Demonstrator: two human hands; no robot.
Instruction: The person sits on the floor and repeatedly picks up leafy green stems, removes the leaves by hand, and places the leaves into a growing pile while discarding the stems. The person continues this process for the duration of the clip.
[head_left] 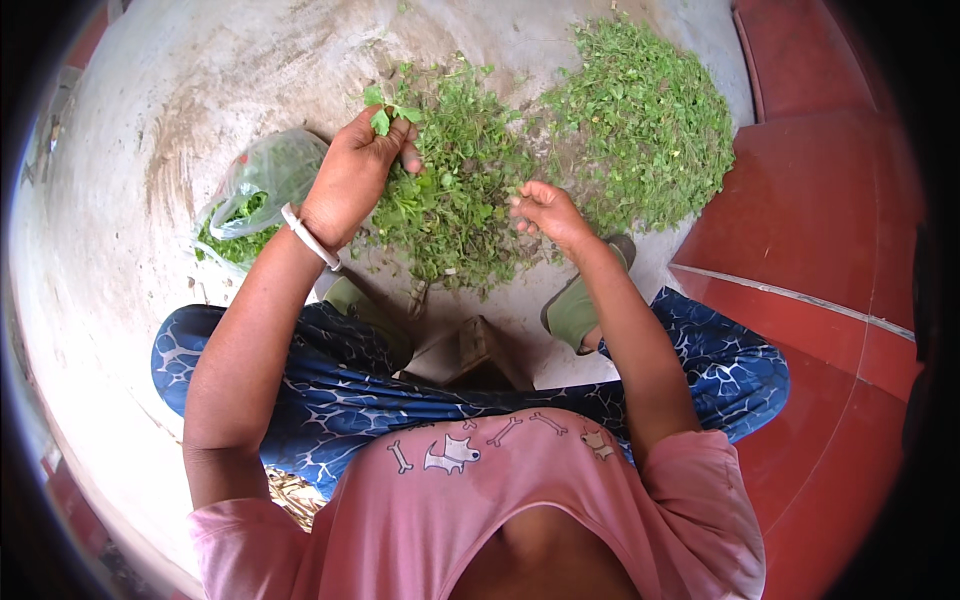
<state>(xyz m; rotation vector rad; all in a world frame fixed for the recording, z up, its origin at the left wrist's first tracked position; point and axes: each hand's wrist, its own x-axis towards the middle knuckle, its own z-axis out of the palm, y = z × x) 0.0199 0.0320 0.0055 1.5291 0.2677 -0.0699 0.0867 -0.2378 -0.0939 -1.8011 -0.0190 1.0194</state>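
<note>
My left hand (350, 180) is closed on a leafy green sprig (383, 113), whose lobed leaves stick out past the fingertips. It hovers over the left edge of a loose heap of picked greens (455, 215) on the ground. Above that heap's right side is my right hand (548, 214), thumb and fingers pinched together; whatever is between them is too small to make out. A clear plastic bag (285, 165) with green leaves (243, 232) in it lies left of my left wrist, which wears a white band.
A larger, denser pile of greens (650, 130) spreads at the far right. Glossy red panels (800, 200) border the right side. My green-clad feet (572, 315) flank a small wooden object (485, 350) between my knees. Pale concrete floor (170, 90) extends left.
</note>
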